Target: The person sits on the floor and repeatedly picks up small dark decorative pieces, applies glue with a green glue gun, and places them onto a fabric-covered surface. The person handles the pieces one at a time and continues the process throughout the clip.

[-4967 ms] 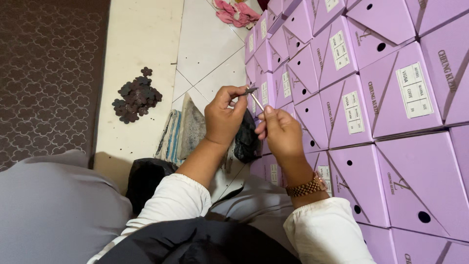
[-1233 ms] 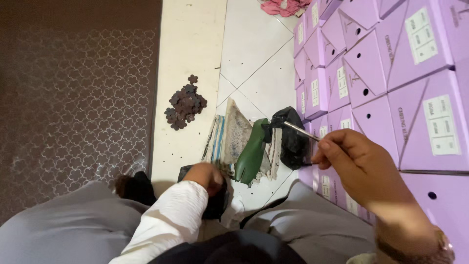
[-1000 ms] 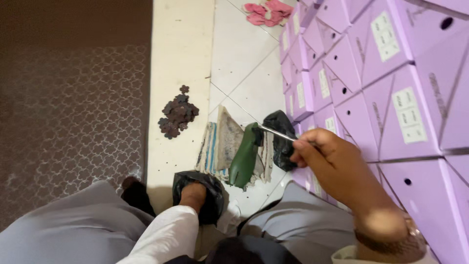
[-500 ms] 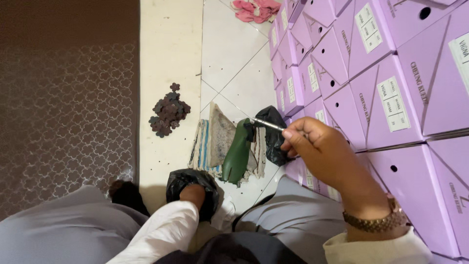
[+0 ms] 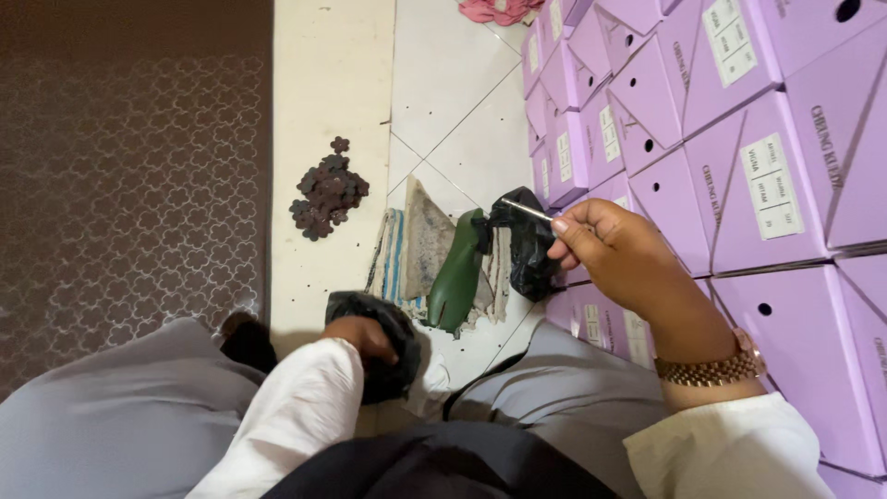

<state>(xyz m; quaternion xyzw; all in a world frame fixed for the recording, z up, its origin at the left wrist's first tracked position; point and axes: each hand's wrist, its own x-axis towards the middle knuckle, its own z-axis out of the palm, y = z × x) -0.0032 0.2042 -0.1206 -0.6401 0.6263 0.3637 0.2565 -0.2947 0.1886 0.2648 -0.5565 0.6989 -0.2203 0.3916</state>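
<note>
My right hand (image 5: 614,259) is raised beside the purple boxes and pinches a thin metal tool (image 5: 525,211) between thumb and fingers; its tip points left. My left hand (image 5: 363,334) is low between my knees, reaching into a black plastic bag (image 5: 383,344); its fingers are partly hidden by the bag. A green shoe-shaped piece (image 5: 458,272) lies on a striped cloth (image 5: 413,249) just beyond the left hand. A second black bag (image 5: 528,246) sits under the tool's tip.
A pile of small dark flower-shaped pieces (image 5: 325,188) lies on the tiled floor (image 5: 443,83). Stacked purple boxes (image 5: 730,157) fill the right side. A brown patterned carpet (image 5: 129,166) covers the left. Pink items (image 5: 492,9) lie at the far top.
My right hand with the metal tool has drifted slightly up and left. My left hand went down from the tool into the black bag and stays there.
</note>
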